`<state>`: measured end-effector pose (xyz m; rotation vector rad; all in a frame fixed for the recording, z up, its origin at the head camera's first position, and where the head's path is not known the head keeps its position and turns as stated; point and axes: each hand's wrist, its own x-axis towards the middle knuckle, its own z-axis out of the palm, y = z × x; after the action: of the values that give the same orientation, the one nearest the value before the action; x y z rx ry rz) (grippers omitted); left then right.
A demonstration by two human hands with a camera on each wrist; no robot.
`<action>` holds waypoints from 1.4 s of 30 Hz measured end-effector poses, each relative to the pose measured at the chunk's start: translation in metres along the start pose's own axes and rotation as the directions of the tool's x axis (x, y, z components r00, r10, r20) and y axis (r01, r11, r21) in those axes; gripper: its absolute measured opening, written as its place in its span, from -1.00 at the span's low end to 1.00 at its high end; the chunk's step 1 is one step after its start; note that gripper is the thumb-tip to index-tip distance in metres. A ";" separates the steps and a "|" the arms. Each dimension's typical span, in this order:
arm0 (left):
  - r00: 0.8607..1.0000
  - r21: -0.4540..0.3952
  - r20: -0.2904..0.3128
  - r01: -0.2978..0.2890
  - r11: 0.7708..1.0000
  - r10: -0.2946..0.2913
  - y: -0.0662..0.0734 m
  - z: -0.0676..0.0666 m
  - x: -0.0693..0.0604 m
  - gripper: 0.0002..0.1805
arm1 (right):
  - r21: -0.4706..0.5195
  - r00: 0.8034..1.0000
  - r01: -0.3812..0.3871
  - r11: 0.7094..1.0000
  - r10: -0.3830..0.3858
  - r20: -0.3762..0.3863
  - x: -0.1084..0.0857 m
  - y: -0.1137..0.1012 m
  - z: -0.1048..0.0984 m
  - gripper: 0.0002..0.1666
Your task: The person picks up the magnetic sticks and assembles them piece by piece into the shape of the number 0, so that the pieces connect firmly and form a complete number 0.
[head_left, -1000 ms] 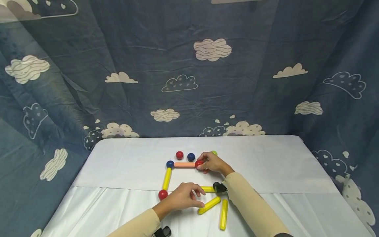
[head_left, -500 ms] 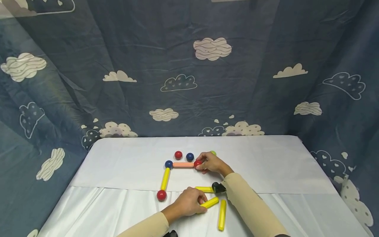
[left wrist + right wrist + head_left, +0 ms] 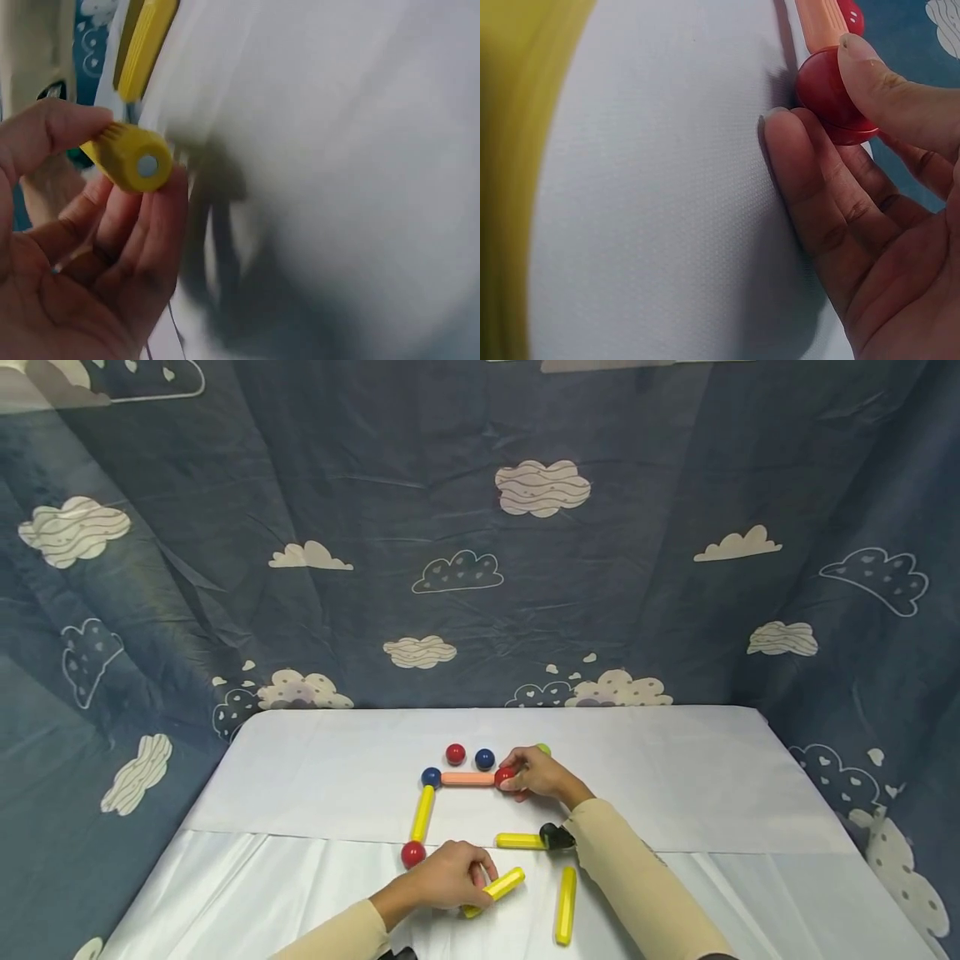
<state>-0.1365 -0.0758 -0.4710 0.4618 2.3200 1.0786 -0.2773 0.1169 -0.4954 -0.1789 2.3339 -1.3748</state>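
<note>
Fingers on the left hand pinch a yellow stick with a shiny round spot on its end. From far off, I can't tell if it touches the tabletop. Fingers on the right hand hold a red ball at the end of an orange stick. That runs to a blue ball, then a second yellow stick comes nearer, to another red ball. So I'd say two sides are made, like a corner. I see nothing joined to the pinched stick. A lone yellow stick and a farther yellow stick look unused too. So do a spare red ball, a spare blue ball and a half-hidden green ball at the back.
</note>
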 end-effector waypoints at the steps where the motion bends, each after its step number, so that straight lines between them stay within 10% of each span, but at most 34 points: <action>1: 1.000 -0.051 0.014 0.001 0.999 0.000 -0.004 -0.003 -0.003 -0.80 | -0.003 1.000 -0.003 1.000 0.003 0.000 0.000 0.000 0.000 -0.69; 8: 0.994 -0.333 0.101 0.072 0.940 -0.041 -0.025 -0.033 -0.031 -0.70 | -0.014 1.000 -0.021 1.000 0.021 0.014 0.001 0.001 -0.002 -0.68; 19: 0.991 -0.354 -0.017 0.115 0.928 -0.130 -0.035 -0.079 -0.054 -0.70 | 0.000 1.000 -0.011 1.000 0.011 0.021 0.000 0.001 -0.005 -0.70; 31: 0.984 -0.469 0.092 0.176 0.866 -0.151 -0.075 -0.075 -0.074 -0.60 | -0.008 1.000 0.002 1.000 -0.002 0.026 0.000 0.002 -0.005 -0.70; 42: 0.975 -0.489 0.161 0.214 0.846 -0.154 -0.083 -0.060 -0.073 -0.72 | 0.032 0.998 0.033 0.999 -0.034 0.043 -0.002 -0.001 -0.004 -0.71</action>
<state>-0.1204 -0.2006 -0.4800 0.0891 1.8340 1.4539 -0.2776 0.1206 -0.4924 -0.2373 2.2819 -1.4083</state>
